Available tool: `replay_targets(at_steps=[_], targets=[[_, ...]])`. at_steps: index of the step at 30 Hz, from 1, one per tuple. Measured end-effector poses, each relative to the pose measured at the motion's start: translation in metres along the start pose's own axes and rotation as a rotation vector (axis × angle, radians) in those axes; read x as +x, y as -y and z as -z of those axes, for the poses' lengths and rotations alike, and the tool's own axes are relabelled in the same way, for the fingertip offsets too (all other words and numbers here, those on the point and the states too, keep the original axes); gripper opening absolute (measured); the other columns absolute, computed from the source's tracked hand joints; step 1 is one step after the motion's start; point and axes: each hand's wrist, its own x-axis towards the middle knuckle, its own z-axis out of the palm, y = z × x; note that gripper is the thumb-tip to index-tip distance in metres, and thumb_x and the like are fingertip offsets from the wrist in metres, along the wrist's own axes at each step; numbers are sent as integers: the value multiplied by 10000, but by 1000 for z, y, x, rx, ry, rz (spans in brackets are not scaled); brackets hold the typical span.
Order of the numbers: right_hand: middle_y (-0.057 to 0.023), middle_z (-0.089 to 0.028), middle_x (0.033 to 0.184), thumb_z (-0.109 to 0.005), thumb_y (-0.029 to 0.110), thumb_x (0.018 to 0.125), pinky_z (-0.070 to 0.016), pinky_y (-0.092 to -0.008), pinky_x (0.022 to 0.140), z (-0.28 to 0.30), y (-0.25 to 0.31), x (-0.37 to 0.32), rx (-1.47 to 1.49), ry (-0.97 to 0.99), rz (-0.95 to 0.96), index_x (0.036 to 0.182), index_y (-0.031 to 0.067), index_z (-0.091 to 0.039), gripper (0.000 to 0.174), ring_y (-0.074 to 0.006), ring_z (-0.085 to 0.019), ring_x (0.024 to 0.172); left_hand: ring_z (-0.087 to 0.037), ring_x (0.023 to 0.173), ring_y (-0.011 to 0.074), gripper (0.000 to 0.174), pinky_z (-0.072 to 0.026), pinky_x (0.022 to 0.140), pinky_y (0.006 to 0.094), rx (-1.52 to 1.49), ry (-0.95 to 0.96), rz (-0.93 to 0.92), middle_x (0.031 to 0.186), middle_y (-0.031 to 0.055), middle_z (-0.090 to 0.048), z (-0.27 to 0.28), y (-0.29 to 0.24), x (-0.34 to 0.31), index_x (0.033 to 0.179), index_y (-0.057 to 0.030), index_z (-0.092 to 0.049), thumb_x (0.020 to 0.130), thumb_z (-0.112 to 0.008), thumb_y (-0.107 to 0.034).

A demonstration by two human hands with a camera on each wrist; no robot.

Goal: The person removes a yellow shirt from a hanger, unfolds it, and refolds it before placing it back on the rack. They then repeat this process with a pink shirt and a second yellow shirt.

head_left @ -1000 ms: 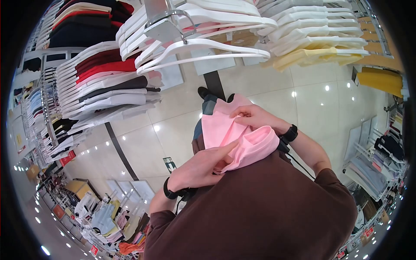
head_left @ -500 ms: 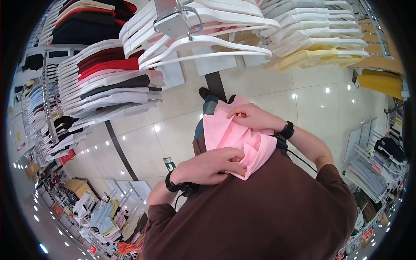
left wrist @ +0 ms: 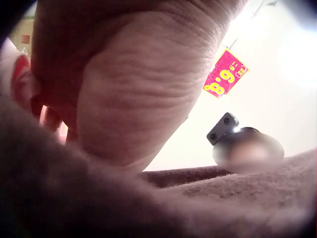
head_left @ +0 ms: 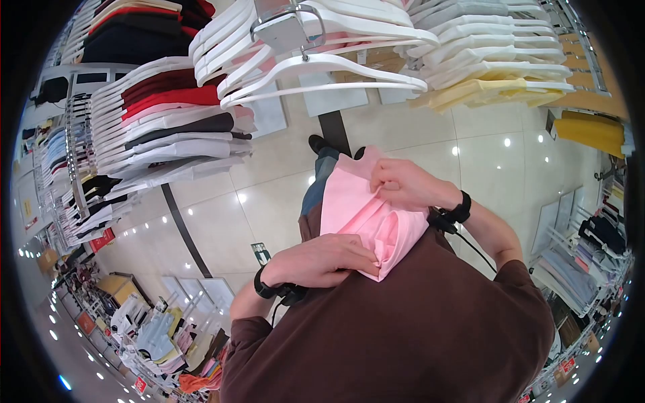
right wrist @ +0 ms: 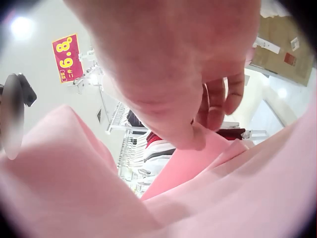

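A pink garment (head_left: 346, 201) lies bunched against the front of the brown shirt in the head view. The right hand (head_left: 410, 184) pinches its upper edge between thumb and fingers; in the right wrist view that hand (right wrist: 168, 64) holds a fold of the pink cloth (right wrist: 190, 161). Lower down, the left hand (head_left: 319, 260) grips the garment's near corner, fingertips partly hidden in the folds. The left wrist view is mostly filled by the left hand (left wrist: 138, 84) close up, with brown cloth (left wrist: 99, 198) below it.
White hangers (head_left: 322, 64) hang from a metal rail end ahead. Racks of dark, red and white clothes (head_left: 175, 107) stand at the left, and yellow garments (head_left: 480, 93) hang at the upper right. Below is a tiled floor (head_left: 222, 181); a brown carton (right wrist: 285, 49) shows in the right wrist view.
The right hand has moved slightly right, drawing the pink cloth's upper edge with it. The left hand's fingers have shifted from the inner folds to the near corner.
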Motion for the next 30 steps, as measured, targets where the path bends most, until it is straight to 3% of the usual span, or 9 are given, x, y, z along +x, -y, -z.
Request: replay_targets(at_steps=[6, 9, 11, 14, 16, 21, 23, 27, 30], targets=[[-113, -675, 1231, -724, 97, 935, -592, -343, 949, 0, 0, -16, 173, 191, -134, 1093, 34, -717, 171, -249, -684, 1131, -642, 1141, 332, 439, -513, 1036, 426, 29, -21, 4, 1251, 121, -719, -2, -3, -2, 1284, -23, -720, 857, -621, 10], [-123, -677, 1261, -728, 97, 952, -599, -342, 956, 1, 13, -16, 184, 212, -184, 1191, 40, -720, 246, -243, -683, 1143, -637, 1124, 347, 563, -518, 1024, 424, 104, -61, -39, 1237, 118, -714, -2, -6, -3, 1404, -24, -665, 845, -625, 21], [-126, -676, 1268, -718, 82, 965, -602, -347, 952, 1, 15, -14, 146, 204, -177, 1241, 43, -719, 278, -242, -682, 1141, -641, 1115, 346, 695, -526, 1014, 419, 88, -85, 144, 1232, 123, -713, 2, -18, -1, 1541, -30, -562, 851, -627, 25], [-104, -684, 1269, -690, 19, 965, -598, -343, 954, -4, 7, -13, 152, 256, -274, 1324, 54, -700, 361, -243, -663, 1168, -647, 1088, 335, 770, -538, 987, 418, -50, -115, 232, 1213, 129, -710, 2, -22, -3, 1625, -30, -458, 875, -632, 10], [-75, -691, 1256, -661, -40, 947, -591, -364, 942, -10, -2, -12, 14, 235, -19, 1310, 62, -701, 379, -254, -646, 1189, -653, 1073, 324, 748, -543, 976, 412, -19, -110, 197, 1191, 133, -705, -1, -16, -6, 1625, -28, -451, 900, -636, -6], [-56, -699, 1254, -674, -18, 924, -561, -394, 973, -10, -1, -8, -157, 192, 81, 1279, 80, -715, 370, -274, -631, 1199, -657, 996, 295, 688, -547, 894, 407, 1, -152, 169, 1097, 134, -677, -4, -22, 4, 1626, -25, -435, 986, -672, -107], [-58, -700, 1263, -677, 7, 923, -551, -400, 989, -12, -1, -5, -148, 206, 76, 1271, 84, -717, 359, -277, -632, 1201, -644, 942, 274, 619, -528, 824, 417, -98, -14, 476, 1041, 129, -652, 3, -38, 20, 1581, -24, -491, 1028, -698, -210], [-61, -707, 1301, -662, 86, 922, -532, -405, 1030, -7, 6, -7, -116, 279, -13, 1290, 77, -710, 372, -293, -639, 1215, -622, 917, 259, 594, -498, 778, 418, 138, 9, 221, 1011, 127, -634, -5, -23, 26, 1548, -32, -522, 1036, -711, -267], [-79, -718, 1306, -645, 95, 928, -531, -414, 1033, -2, 11, -13, -8, 292, -12, 1293, 75, -716, 372, -302, -647, 1212, -638, 991, 287, 608, -515, 853, 410, 174, -2, 44, 1111, 145, -669, -12, -7, 26, 1563, -49, -510, 1038, -707, -286]])
